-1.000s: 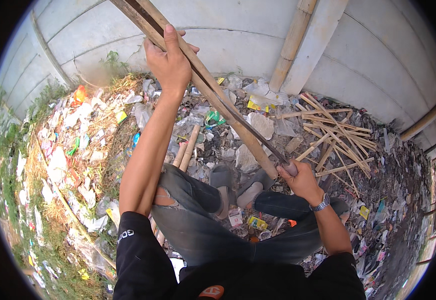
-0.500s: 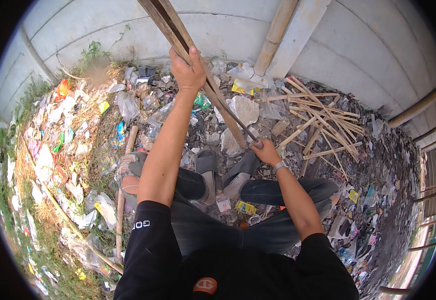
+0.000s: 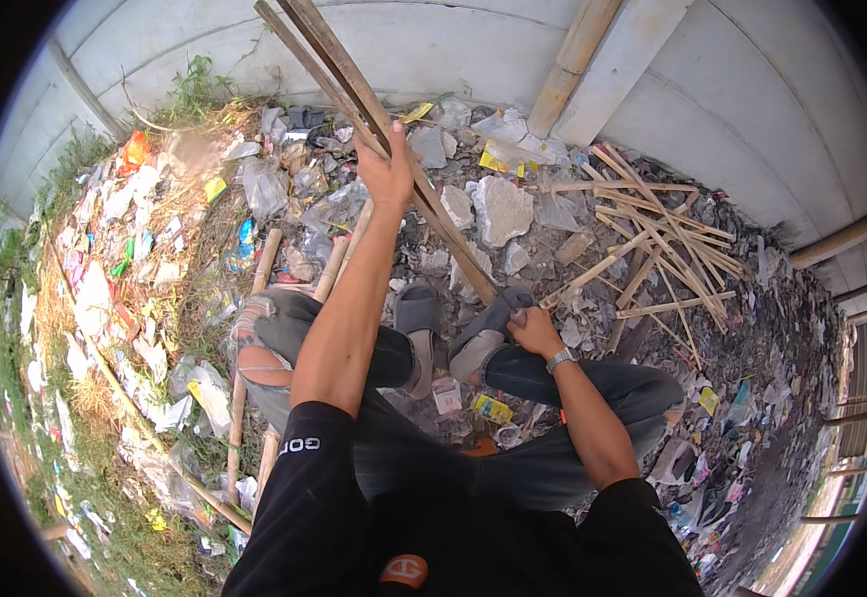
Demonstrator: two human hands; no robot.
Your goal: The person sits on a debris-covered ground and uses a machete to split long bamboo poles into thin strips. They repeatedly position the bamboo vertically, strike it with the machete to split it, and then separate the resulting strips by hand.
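The left hand [image 3: 385, 171] is closed around the upper part of a bundle of long wooden slats [image 3: 354, 85], and the right hand [image 3: 530, 328] grips their lower end just above the grey sandals [image 3: 453, 333]. The slats, thin, brown and weathered, slant away toward the concrete wall [image 3: 752, 90]; they look lifted and in hand, not yet laid with the loose sticks [image 3: 652, 229] beyond the right hand.

The upper ends of the wooden slats [image 3: 374, 109] run out past the top edge, and their lower ends vanish under the right hand [image 3: 531, 328], whose closed grip hides the palm side. The left hand [image 3: 385, 169] covers part of the slats, so its fingertips cannot be seen. The litter [image 3: 145, 249] along the left rim smears into the fisheye bend, too small to tell apart.
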